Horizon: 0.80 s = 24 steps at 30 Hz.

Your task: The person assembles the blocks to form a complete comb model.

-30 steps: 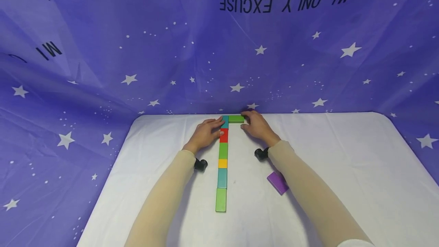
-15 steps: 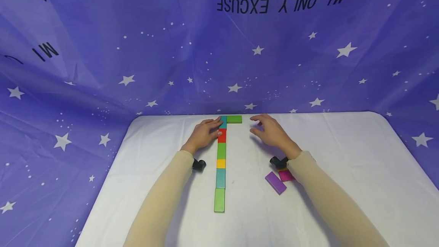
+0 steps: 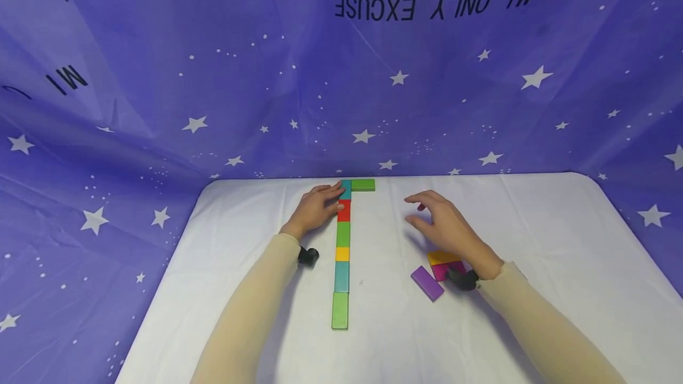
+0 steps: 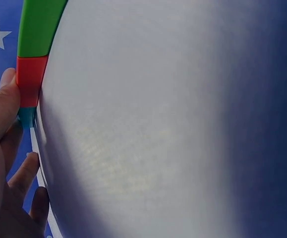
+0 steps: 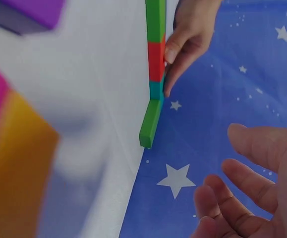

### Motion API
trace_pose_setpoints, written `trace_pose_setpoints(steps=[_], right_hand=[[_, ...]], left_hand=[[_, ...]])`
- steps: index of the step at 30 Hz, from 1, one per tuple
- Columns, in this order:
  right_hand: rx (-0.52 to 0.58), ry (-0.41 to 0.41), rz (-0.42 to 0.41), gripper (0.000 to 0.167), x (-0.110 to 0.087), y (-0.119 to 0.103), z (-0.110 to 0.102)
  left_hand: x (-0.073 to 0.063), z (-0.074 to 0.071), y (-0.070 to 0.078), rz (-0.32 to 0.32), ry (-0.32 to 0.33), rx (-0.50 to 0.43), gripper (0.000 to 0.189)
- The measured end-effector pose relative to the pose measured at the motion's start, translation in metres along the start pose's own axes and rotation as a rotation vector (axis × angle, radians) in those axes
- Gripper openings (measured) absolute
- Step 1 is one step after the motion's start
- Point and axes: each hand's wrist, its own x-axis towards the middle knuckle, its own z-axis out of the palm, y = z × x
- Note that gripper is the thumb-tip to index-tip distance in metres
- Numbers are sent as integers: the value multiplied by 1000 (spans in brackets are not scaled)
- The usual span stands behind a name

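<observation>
A straight column of coloured blocks runs along the white table: a light green block nearest, then teal, yellow, green, red and a far teal block. At the far end a green block lies crosswise, pointing right. My left hand touches the left side of the red and far teal blocks with thumb and fingertips. My right hand hovers right of the column, fingers loosely bent and apart, holding nothing, as the right wrist view also shows.
Below my right hand lie an orange block, a magenta block and a purple block, partly hidden by the wrist camera. A purple star-printed cloth rises behind the table's far edge.
My right hand has let go of the crosswise green block and moved right and nearer, bringing the orange and magenta blocks into view. My left hand stays at the column.
</observation>
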Motion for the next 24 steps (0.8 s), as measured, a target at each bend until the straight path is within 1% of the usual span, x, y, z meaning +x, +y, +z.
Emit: trace_pose_setpoints(steps=[7,13,18,21,24], right_hand=[[-15,33,-18,44,-38,-6,0],[-86,75,-18,51,-68,-12,3],[-131,108,-16,55,-89,-18,6],[-152,127,-18,54,-100,-21,8],[-170,128,-14,50,-108,-24,10]], left_hand=[[0,0,0,6,5,-8,54],[-1,-1,1,11,0,-7,54],[-1,-1,1,10,0,-9,54],[0,0,0,12,1,-2,54],[0,-1,0,11,0,0,54]])
